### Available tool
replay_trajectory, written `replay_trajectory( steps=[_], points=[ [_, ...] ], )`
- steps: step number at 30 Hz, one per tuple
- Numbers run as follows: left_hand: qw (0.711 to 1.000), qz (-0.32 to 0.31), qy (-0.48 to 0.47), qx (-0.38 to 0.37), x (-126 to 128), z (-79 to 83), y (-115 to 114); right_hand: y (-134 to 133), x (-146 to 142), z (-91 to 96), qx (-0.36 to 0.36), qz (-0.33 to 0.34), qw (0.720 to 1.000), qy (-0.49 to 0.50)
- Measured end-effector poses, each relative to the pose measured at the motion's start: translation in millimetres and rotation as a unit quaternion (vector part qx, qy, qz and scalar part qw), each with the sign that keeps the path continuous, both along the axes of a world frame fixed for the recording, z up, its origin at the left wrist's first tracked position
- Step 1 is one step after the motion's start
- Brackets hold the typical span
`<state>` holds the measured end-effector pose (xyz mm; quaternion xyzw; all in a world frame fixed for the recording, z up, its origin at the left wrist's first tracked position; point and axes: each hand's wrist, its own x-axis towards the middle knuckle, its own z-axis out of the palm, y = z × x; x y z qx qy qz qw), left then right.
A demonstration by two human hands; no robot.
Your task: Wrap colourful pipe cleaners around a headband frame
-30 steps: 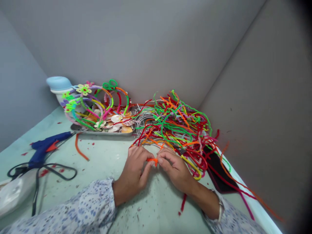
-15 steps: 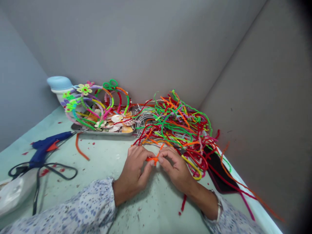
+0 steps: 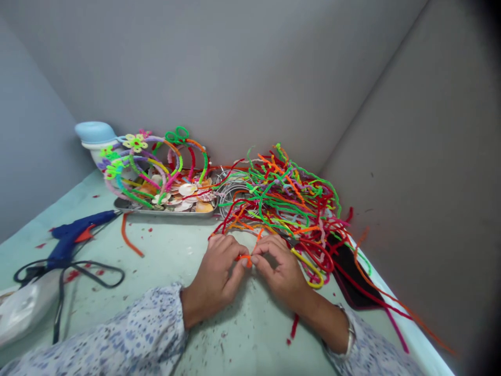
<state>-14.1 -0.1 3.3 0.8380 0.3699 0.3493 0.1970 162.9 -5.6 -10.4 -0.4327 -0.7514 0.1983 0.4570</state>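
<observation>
My left hand point(image 3: 217, 274) and my right hand point(image 3: 279, 269) meet at the middle of the table, fingertips pinched together on a short orange pipe cleaner point(image 3: 245, 258). Both hands rest low over the pale green tabletop point(image 3: 172, 250). Just beyond them lies a big tangled heap of coloured pipe cleaners point(image 3: 289, 201) in red, green, orange and yellow. Much of the orange piece is hidden between my fingers.
A metal tray point(image 3: 164, 211) of shells with pipe-cleaner hoops and flowers point(image 3: 148, 156) stands at the back left, a light blue lidded container point(image 3: 94, 134) behind it. A blue glue gun point(image 3: 74, 237) with black cord lies left. A dark phone point(image 3: 348, 271) lies right. Grey walls enclose the corner.
The hands have stayed in place; the fingers have shifted slightly on the orange piece, which shows less between them now.
</observation>
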Motion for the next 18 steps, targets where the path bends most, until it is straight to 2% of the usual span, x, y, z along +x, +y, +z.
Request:
replay_trajectory(
  steps=[4,8,10,15,18],
  points=[
    [1.000,-0.002,-0.002,-0.007,0,-0.3,0,-2,1,0.1,0.022,-0.008,1.000,-0.006],
    [0.998,0.035,-0.043,-0.023,0,0.4,-1,-8,5,5.3,0.108,-0.067,0.992,0.005],
    [0.995,0.058,-0.068,-0.034,-1,0.4,-1,-10,7,7.4,0.139,-0.074,0.988,0.003],
    [0.992,0.059,-0.102,-0.053,-1,0.2,0,-10,3,7.2,0.096,0.019,0.995,-0.022],
    [0.991,0.058,-0.110,-0.057,-1,0.3,0,-8,1,5.5,0.072,0.053,0.995,-0.038]
  ],
)
